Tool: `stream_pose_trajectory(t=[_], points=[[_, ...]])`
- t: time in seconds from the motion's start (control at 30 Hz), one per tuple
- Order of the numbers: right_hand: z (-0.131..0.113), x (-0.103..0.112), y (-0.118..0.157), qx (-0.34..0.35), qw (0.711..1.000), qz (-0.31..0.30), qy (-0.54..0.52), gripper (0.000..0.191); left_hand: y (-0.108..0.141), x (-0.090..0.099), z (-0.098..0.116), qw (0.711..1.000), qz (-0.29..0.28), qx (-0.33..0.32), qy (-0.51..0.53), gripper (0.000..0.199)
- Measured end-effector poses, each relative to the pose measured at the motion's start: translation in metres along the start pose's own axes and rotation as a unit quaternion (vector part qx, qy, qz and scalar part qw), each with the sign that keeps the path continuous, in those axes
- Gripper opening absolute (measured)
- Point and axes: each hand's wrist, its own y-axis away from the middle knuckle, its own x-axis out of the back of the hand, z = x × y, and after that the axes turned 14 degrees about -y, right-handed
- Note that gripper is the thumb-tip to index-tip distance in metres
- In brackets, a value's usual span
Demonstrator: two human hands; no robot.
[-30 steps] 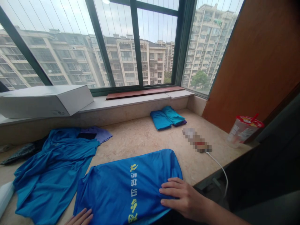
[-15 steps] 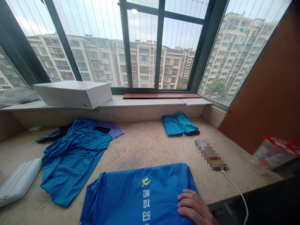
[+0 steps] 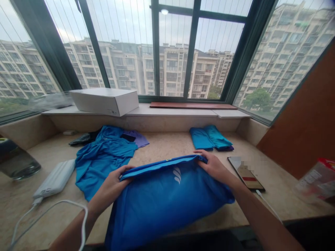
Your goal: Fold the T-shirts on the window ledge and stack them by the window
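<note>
A blue shirt (image 3: 162, 205) with a small white wing-like logo hangs between my hands, folded over along its upper edge. My left hand (image 3: 119, 181) grips the left end of that fold, thumb and fingers on either side of the cloth. At the right end, my right hand (image 3: 209, 164) is closed on the fold in the same way. The shirt's lower part drapes over the front edge of the stone counter (image 3: 167, 143). Behind my left hand lies a crumpled blue garment (image 3: 104, 150).
Two folded blue garments (image 3: 210, 137) lie at the back right. A phone (image 3: 247, 174) with a cable is to the right, near a clear plastic bag (image 3: 314, 181). On the left are a white power bank (image 3: 54, 177) and a dark container (image 3: 18, 164). A white box (image 3: 104, 101) stands on the sill.
The shirt lay flat with yellow and white printing showing; now its edge is lifted and a white logo faces me. Both hands have come up onto the fold. My view has shifted left.
</note>
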Motion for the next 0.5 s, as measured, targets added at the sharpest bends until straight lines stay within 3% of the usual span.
stream_pose_trajectory(t=[0.07, 0.17, 0.33, 0.5], points=[[0.026, -0.005, -0.005, -0.01, 0.995, -0.004, 0.099, 0.047, -0.018, -0.016, -0.006, 0.999, 0.023, 0.02, -0.018, 0.064], [0.054, -0.006, 0.01, 0.001, 0.981, -0.023, 0.191, 0.048, -0.023, -0.043, -0.025, 0.988, 0.084, -0.013, -0.13, 0.069], [0.061, 0.0, 0.054, 0.036, 0.976, -0.087, 0.194, 0.035, -0.015, -0.071, -0.049, 0.951, 0.074, -0.114, -0.279, 0.062], [0.066, 0.006, 0.087, 0.046, 0.975, -0.048, 0.21, 0.032, -0.03, -0.084, -0.059, 0.927, 0.062, -0.164, -0.332, 0.062]])
